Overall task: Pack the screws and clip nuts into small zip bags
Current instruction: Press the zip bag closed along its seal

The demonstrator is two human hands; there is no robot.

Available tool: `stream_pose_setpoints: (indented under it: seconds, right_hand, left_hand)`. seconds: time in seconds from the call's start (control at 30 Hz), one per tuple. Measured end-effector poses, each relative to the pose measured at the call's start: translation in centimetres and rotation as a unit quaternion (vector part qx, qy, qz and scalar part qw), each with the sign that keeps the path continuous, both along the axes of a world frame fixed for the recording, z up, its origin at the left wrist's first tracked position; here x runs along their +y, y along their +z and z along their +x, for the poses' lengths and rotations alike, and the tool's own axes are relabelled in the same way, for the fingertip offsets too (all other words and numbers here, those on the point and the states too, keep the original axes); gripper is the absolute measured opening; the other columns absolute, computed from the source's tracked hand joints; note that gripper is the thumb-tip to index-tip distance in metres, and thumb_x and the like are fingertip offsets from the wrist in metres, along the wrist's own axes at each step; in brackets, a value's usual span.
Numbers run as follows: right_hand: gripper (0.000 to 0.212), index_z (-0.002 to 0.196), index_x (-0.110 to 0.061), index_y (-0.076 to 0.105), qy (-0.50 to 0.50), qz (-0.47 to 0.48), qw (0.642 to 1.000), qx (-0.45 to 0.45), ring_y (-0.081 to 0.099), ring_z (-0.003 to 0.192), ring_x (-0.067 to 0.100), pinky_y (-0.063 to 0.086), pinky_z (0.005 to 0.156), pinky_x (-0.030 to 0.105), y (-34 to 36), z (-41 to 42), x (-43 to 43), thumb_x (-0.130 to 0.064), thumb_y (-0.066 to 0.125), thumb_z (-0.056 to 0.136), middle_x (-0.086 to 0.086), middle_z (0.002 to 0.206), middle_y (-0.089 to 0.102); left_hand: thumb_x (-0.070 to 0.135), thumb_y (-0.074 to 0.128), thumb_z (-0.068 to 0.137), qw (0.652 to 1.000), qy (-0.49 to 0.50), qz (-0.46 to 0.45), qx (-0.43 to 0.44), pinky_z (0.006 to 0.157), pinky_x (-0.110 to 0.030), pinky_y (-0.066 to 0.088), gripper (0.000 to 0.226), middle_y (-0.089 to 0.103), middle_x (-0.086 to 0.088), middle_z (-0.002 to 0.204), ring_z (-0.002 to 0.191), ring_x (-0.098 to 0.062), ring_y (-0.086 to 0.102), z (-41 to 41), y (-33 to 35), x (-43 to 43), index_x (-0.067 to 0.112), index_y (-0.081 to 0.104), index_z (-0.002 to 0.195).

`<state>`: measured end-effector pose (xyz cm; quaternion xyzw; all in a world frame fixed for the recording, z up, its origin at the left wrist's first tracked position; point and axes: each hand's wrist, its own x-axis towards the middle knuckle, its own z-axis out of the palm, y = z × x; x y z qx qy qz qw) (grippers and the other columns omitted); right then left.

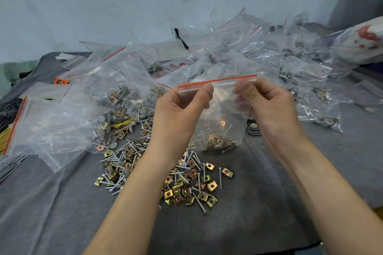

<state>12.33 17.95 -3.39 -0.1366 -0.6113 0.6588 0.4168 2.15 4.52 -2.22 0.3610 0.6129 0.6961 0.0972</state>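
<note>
A grey cloth (259, 203) is covering the work surface and is carrying everything in view. A loose heap of screws (199, 201) and brass-coloured clip nuts (211, 186) is lying directly on it at centre, mixed with a few grey round caps (113, 145). Clear zip bags (53, 122) with red strips are lying in a wide pile across the far half, some holding hardware, some flat. Yellow wires (122, 123) are showing among the parts at left. An orange bundle (61, 81) is sitting near the far left edge.
</note>
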Motion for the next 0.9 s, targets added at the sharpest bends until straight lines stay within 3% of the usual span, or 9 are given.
stream_pose_setpoints:
  seconds: [0.13,0.3,0.43,0.5,0.57,0.67,0.8,0.9]
  right_hand:
    - [0.020,0.081,-0.021,0.073,-0.011,0.004,1.000,-0.005,0.063,0.073,0.010,0.052,0.076,0.033,0.0,-0.1,-0.1,-0.040,0.074,0.078,-0.006,0.077,0.072]
    - [0.020,0.079,-0.024,0.075,-0.017,0.011,1.000,0.003,0.064,0.070,0.007,0.052,0.067,0.021,-0.1,-0.2,0.0,-0.043,0.074,0.078,-0.006,0.080,0.074]
    - [0.017,0.081,-0.027,0.078,-0.011,0.001,1.000,0.017,0.063,0.070,0.008,0.050,0.066,0.022,-0.2,-0.2,0.2,-0.043,0.072,0.081,-0.005,0.085,0.074]
    - [0.015,0.081,-0.025,0.076,-0.015,-0.005,1.000,0.023,0.062,0.068,0.008,0.050,0.066,0.023,-0.2,-0.2,0.2,-0.039,0.071,0.082,-0.005,0.083,0.073]
    - [0.013,0.081,-0.024,0.074,-0.025,0.009,0.999,0.020,0.062,0.066,0.008,0.051,0.065,0.021,-0.1,-0.3,0.0,-0.037,0.071,0.082,-0.006,0.078,0.073]
    - [0.013,0.081,-0.021,0.071,-0.023,0.029,0.999,0.030,0.062,0.063,0.006,0.050,0.063,0.017,0.2,-0.3,-0.5,-0.034,0.073,0.078,-0.006,0.073,0.073]
    - [0.015,0.081,-0.017,0.067,-0.002,0.038,0.998,0.040,0.062,0.062,0.006,0.050,0.062,0.017,0.5,-0.4,-1.1,-0.029,0.073,0.074,-0.007,0.072,0.073]
    - [0.017,0.082,-0.018,0.066,0.012,0.038,0.999,0.032,0.063,0.063,0.007,0.051,0.065,0.020,0.5,-0.5,-1.2,-0.031,0.072,0.075,-0.007,0.075,0.073]
  left_hand:
    - [0.029,0.070,0.091,1.000,0.001,-0.006,0.003,0.067,-0.014,0.050,0.018,0.074,0.003,0.079,0.073,-0.005,0.067,0.0,0.0,0.0,0.012,0.075,0.089]
    - [0.030,0.070,0.091,1.000,0.007,-0.007,0.001,0.067,-0.015,0.050,0.018,0.075,0.003,0.079,0.073,-0.005,0.067,-0.1,0.1,0.0,0.013,0.075,0.089]
    - [0.027,0.069,0.091,1.000,0.016,-0.012,0.002,0.067,-0.015,0.050,0.013,0.074,0.003,0.081,0.074,-0.005,0.066,0.1,0.5,-0.2,0.015,0.074,0.091]
    - [0.028,0.069,0.092,0.999,0.041,-0.023,0.023,0.071,-0.019,0.052,0.012,0.073,0.006,0.092,0.083,-0.005,0.067,0.1,0.9,-0.4,0.022,0.071,0.102]
    - [0.033,0.068,0.093,0.982,0.100,-0.074,0.142,0.086,-0.023,0.049,0.023,0.066,0.013,0.108,0.101,-0.004,0.061,0.0,1.3,-0.6,0.030,0.063,0.115]
    - [0.040,0.061,0.095,0.891,0.176,-0.170,0.384,0.099,-0.034,0.036,0.020,0.060,0.011,0.113,0.112,-0.013,0.049,0.5,2.4,-0.6,0.033,0.065,0.113]
    - [0.040,0.057,0.096,0.837,0.182,-0.208,0.471,0.103,-0.042,0.032,0.017,0.067,0.011,0.102,0.105,-0.020,0.055,1.6,3.4,-0.1,0.030,0.070,0.102]
    - [0.037,0.056,0.097,0.834,0.172,-0.214,0.479,0.106,-0.042,0.031,0.017,0.067,0.010,0.097,0.100,-0.021,0.057,1.9,3.5,0.0,0.027,0.069,0.101]
